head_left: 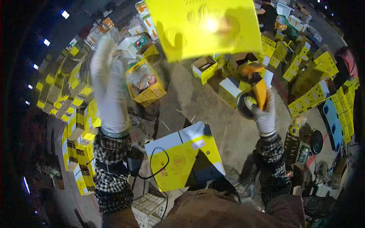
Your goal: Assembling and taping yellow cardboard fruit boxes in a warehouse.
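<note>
My left hand (104, 57), in a white glove, is raised at the left and smeared by motion, so its fingers cannot be read. To its right, across a gap, a large bright yellow carton (205, 32) hangs at the top of the view; what supports it is hidden. My right hand (266, 116), also in a white glove, grips a hand-held tape dispenser (260, 94) with an orange body and a dark roll. Close before my body lies a yellow and white carton (178, 159), with a dark cable looping over its left side.
An orange crate (148, 95) holding plastic bags stands left of centre. Stacked flat yellow cartons (81, 140) line the left side. Several open yellow cartons (205, 68) spread across the far right. A blue board (331, 123) leans at the right, and a person (267, 17) is behind.
</note>
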{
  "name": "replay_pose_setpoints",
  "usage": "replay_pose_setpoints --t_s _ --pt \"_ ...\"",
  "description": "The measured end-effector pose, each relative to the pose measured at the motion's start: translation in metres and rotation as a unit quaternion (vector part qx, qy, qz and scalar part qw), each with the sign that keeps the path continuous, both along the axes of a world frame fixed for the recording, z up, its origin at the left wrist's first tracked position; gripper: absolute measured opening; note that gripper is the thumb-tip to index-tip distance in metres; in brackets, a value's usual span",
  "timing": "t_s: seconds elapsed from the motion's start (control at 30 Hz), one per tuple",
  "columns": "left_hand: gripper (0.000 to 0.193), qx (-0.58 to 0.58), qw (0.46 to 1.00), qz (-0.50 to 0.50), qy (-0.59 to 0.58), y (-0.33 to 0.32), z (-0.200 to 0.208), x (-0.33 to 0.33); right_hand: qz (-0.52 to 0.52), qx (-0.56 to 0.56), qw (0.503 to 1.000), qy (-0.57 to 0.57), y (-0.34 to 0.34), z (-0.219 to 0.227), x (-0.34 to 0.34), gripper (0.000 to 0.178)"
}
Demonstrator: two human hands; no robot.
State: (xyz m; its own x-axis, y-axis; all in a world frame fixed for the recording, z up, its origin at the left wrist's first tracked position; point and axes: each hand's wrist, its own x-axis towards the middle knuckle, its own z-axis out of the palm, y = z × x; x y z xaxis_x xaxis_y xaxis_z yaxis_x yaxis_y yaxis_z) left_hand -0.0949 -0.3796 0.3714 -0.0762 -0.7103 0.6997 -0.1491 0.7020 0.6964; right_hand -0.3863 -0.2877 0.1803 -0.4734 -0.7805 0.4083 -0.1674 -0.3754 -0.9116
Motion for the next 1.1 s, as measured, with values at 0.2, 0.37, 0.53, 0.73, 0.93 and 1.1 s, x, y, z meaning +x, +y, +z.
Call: replay_pose_setpoints --t_s 0.2,0.37,0.53,0.73,0.93,1.1 --pt "0.07 0.415 0.602 -0.14 -0.668 -0.001 -0.26 0.122 0.036 0.188 0.975 -0.115 0.125 -0.131 -0.016 0.037" --pt "0.088 0.404 0.635 0.071 -0.654 0.018 -0.454 0.197 0.075 0.325 0.883 -0.329 0.221 -0.134 0.104 0.047" --pt "0.072 0.322 0.702 0.07 -0.632 0.055 -0.469 0.236 0.144 0.457 0.834 -0.275 0.212 -0.118 0.146 0.04" --pt "0.041 0.317 0.884 -0.039 -0.341 0.087 -0.375 0.24 0.375 0.341 0.847 -0.16 0.135 -0.047 0.19 0.057" --pt "0.027 0.169 0.824 -0.077 -0.535 0.128 -0.147 0.228 0.24 0.121 0.947 0.175 0.103 0.024 0.198 0.059" --pt "0.032 0.194 0.856 -0.173 -0.447 0.168 -0.175 0.178 0.278 0.24 0.927 0.07 0.107 -0.008 0.156 0.054"
